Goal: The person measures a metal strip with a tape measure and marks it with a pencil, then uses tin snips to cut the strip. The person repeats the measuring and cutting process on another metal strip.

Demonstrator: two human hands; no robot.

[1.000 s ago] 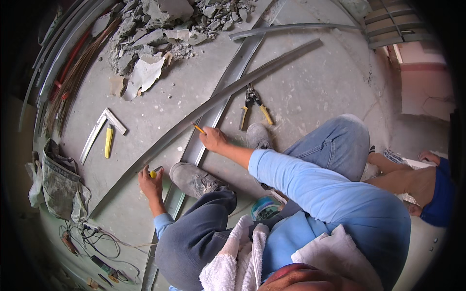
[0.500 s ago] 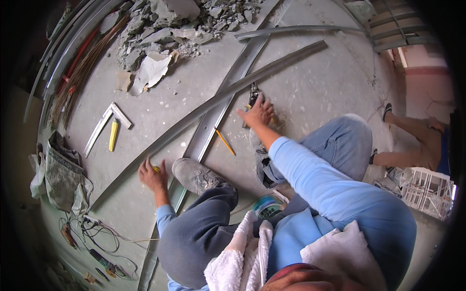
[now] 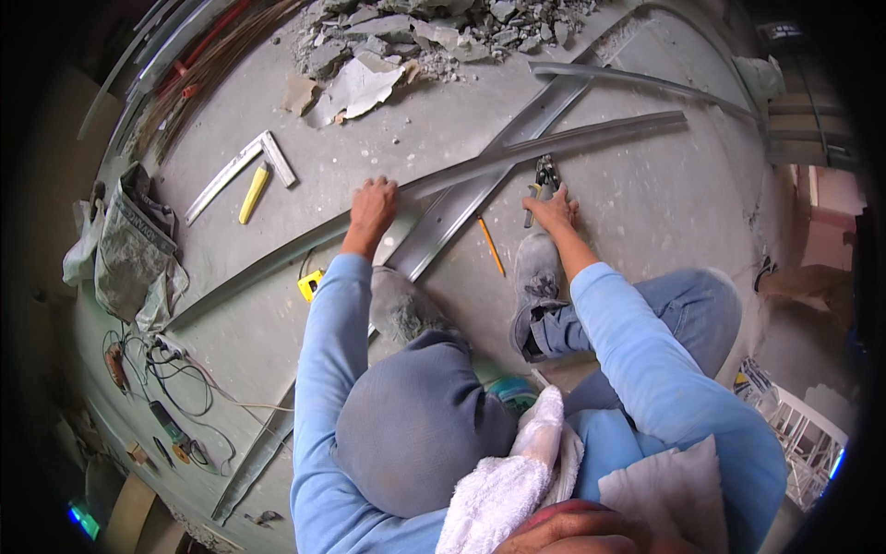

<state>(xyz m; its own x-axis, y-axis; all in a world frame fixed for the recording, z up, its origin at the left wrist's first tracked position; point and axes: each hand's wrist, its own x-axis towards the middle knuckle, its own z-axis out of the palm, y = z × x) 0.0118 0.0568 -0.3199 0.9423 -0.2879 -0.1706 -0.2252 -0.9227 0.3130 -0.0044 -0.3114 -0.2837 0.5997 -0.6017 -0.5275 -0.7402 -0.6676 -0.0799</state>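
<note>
while the left hand grips the long metal strip, the right hand, at the left's three o'clock, grasps the snips.

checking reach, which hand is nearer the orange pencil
Right: the right hand is right of the pencil, at the snips; the left hand is farther, left of it, at the metal strip.

Dark capital lettering runs in a slanting line across the upper part of the crumpled grey sack
</note>
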